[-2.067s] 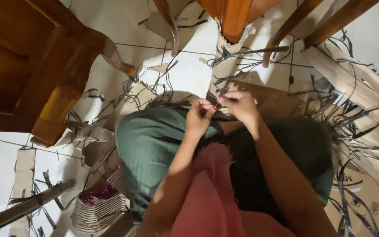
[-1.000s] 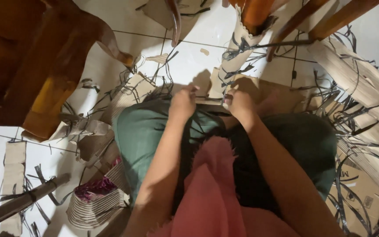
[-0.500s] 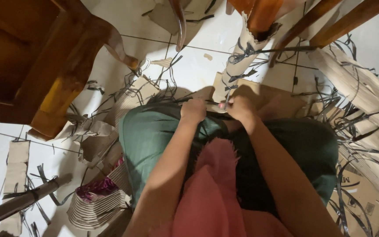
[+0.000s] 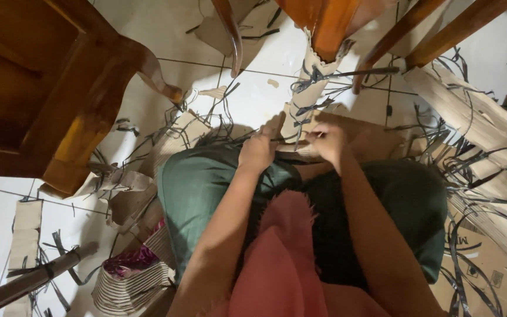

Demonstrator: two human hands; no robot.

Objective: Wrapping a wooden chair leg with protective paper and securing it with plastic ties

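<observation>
Hands meet just above the knees of someone seated on the tiled floor (image 4: 148, 126). The left hand (image 4: 258, 151) is closed, fingers curled in around the near end of a pale woven strip (image 4: 305, 97), and the right hand (image 4: 327, 141) sits just beside it, fingertips pinched narrow on a thin dark strand at the strip's edge; whether that strand is gripped or only touched I cannot tell. The strip runs away from both hands, up against an orange-brown wooden leg (image 4: 330, 26), with dark strands looped across it. Under the wrists lie green trousers (image 4: 198, 188) and a pink cloth (image 4: 283, 258). Loose dark strands (image 4: 476, 176) and sheets of brown cardboard (image 4: 488, 264) are scattered to the right of the hands. To their left, well apart, stands a dark wooden chair (image 4: 60, 100), and nearer the body a small striped basket (image 4: 130, 282) holding something purple.
</observation>
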